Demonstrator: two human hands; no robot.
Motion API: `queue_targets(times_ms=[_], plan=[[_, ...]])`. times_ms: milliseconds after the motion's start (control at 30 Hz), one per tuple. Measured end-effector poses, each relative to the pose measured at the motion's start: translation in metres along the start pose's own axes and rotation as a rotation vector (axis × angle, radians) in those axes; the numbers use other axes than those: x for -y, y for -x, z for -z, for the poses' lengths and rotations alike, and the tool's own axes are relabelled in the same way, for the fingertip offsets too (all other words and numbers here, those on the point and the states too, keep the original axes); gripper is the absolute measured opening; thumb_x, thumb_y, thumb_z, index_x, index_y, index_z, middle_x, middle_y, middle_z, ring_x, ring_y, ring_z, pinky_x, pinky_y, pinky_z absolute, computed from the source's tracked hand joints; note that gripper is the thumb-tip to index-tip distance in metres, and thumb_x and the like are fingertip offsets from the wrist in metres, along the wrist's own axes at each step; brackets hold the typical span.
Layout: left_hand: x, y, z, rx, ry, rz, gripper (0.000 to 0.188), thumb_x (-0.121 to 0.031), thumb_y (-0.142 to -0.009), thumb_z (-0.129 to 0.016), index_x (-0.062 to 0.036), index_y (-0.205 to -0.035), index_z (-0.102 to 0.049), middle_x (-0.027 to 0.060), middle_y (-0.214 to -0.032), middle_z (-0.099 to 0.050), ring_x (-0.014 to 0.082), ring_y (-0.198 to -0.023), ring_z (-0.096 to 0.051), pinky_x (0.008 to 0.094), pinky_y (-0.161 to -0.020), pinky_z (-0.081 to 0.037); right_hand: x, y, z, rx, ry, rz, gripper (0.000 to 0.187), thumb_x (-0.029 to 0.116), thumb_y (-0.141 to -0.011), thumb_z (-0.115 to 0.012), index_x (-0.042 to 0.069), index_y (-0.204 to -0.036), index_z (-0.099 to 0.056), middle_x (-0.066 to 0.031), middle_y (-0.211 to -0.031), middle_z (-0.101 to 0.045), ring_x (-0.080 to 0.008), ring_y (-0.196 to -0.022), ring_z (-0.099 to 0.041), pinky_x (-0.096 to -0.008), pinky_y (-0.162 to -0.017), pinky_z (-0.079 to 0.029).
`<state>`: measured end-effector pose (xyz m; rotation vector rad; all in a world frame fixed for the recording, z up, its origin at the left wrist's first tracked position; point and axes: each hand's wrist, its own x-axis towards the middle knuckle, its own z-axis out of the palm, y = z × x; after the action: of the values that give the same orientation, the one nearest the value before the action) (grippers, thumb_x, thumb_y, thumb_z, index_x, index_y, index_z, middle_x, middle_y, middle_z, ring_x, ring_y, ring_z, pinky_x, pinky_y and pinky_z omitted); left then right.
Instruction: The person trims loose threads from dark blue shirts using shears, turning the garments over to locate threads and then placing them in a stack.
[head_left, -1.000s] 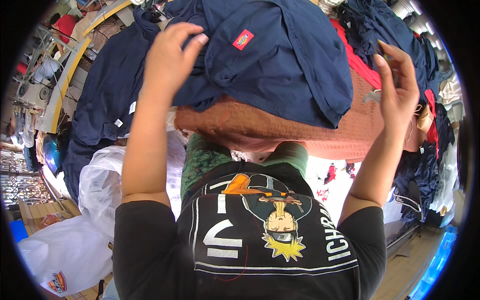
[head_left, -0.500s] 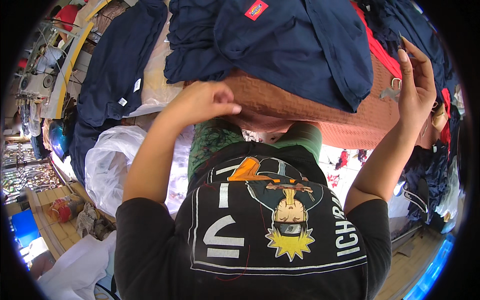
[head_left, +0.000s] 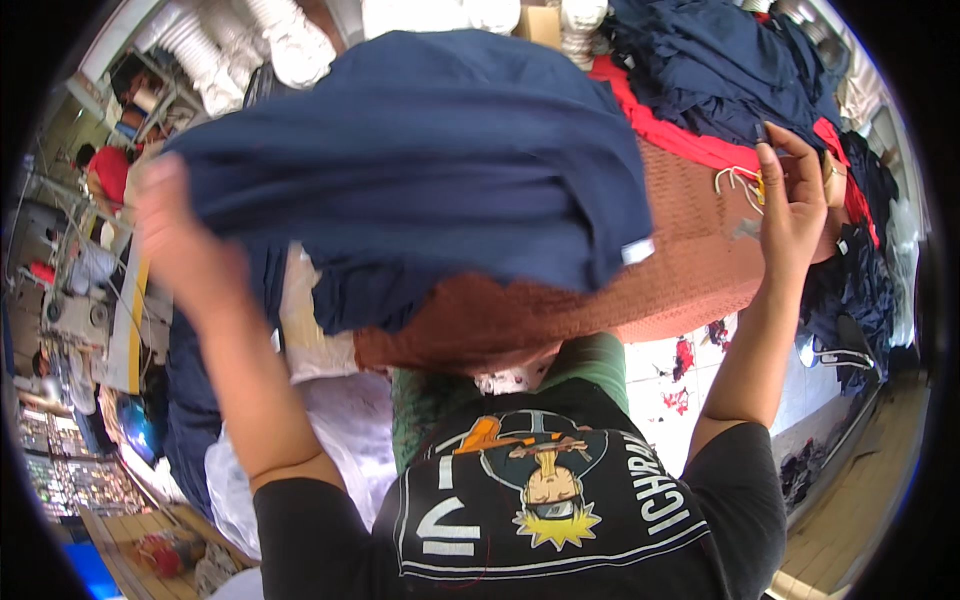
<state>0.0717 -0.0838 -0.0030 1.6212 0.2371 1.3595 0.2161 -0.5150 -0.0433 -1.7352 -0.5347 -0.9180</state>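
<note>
A navy garment (head_left: 420,170) with a white tag is spread in front of me, blurred by motion and lifted at its left end. There my left hand (head_left: 190,240), also smeared, closes on the cloth's edge; its fingertips are not sharp. Off to the right, my right hand (head_left: 795,205) is raised with thumb and fingers pinched on a small dark tool (head_left: 761,132), too small to name. Under the garment lies a brown textured cloth (head_left: 690,220) over the work surface. More navy cloth (head_left: 360,295) shows beneath its front edge.
A heap of navy garments (head_left: 720,75) lies at the far right, beside a red cloth strip (head_left: 650,125). White cord (head_left: 735,180) rests near my right hand. Mannequin heads (head_left: 290,45) stand at the back. A plastic bag (head_left: 235,480) sits at lower left; another person (head_left: 105,175) is far left.
My left hand has moved left and now lifts the navy garment, whose red label no longer shows. My right hand has shifted slightly left and down, still pinching the small tool. The view has tilted up.
</note>
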Motion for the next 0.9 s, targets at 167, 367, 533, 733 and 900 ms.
queue_targets(times_ms=[167, 367, 533, 733, 900], plan=[[0.052, -0.143, 0.157, -0.151, 0.438, 0.336, 0.053, -0.038, -0.096, -0.048, 0.0035, -0.129, -0.049, 0.0191, -0.128, -0.055, 0.0348, -0.115, -0.055, 0.0476, -0.099, -0.043, 0.006, -0.053, 0.002, 0.023, 0.113, 0.113, 0.022, 0.014, -0.090, -0.066, 0.003, -0.109, -0.062, 0.0000, -0.088, -0.062, -0.0070, -0.079, -0.055, -0.0212, -0.071, -0.044], [0.142, -0.124, 0.146, -0.405, 0.159, 0.481, 0.066, -0.037, -0.092, -0.055, -0.0098, -0.146, -0.029, 0.0114, -0.149, -0.033, 0.0265, -0.138, -0.029, 0.0491, -0.112, -0.012, -0.041, -0.075, -0.034, 0.429, 0.244, -0.052, 0.014, 0.014, -0.090, -0.063, 0.003, -0.098, -0.068, -0.0057, -0.088, -0.068, -0.0113, -0.086, -0.061, -0.0260, -0.080, -0.046], [0.081, 0.044, -0.007, 0.226, -0.158, 0.190, 0.051, -0.028, -0.088, -0.066, -0.0037, -0.130, -0.050, 0.0092, -0.131, -0.050, 0.0200, -0.121, -0.045, 0.0341, -0.102, -0.035, -0.122, -0.040, -0.140, 0.497, 0.072, -0.153, 0.024, 0.018, -0.092, -0.062, 0.000, -0.106, -0.068, -0.0058, -0.097, -0.069, -0.0134, -0.094, -0.061, -0.0274, -0.086, -0.046], [0.094, 0.121, -0.050, 0.642, -0.634, -0.348, 0.044, -0.017, -0.070, -0.079, -0.0093, -0.110, -0.061, 0.0083, -0.114, -0.058, 0.0280, -0.109, -0.052, 0.0391, -0.095, -0.038, -0.108, -0.047, -0.221, 0.423, -0.040, -0.333, 0.053, 0.040, -0.077, -0.075, -0.002, -0.108, -0.067, -0.0179, -0.103, -0.069, -0.0225, -0.099, -0.066, -0.0315, -0.088, -0.049], [0.067, 0.070, -0.020, 0.433, -0.285, -0.175, 0.016, 0.006, -0.077, -0.067, -0.0007, -0.091, -0.064, 0.0086, -0.093, -0.064, 0.0193, -0.088, -0.061, 0.0285, -0.081, -0.046, -0.047, -0.070, -0.202, 0.297, -0.467, -0.227, 0.035, 0.024, -0.083, -0.074, -0.003, -0.105, -0.067, -0.0056, -0.094, -0.070, -0.0103, -0.084, -0.062, -0.0261, -0.080, -0.049]])
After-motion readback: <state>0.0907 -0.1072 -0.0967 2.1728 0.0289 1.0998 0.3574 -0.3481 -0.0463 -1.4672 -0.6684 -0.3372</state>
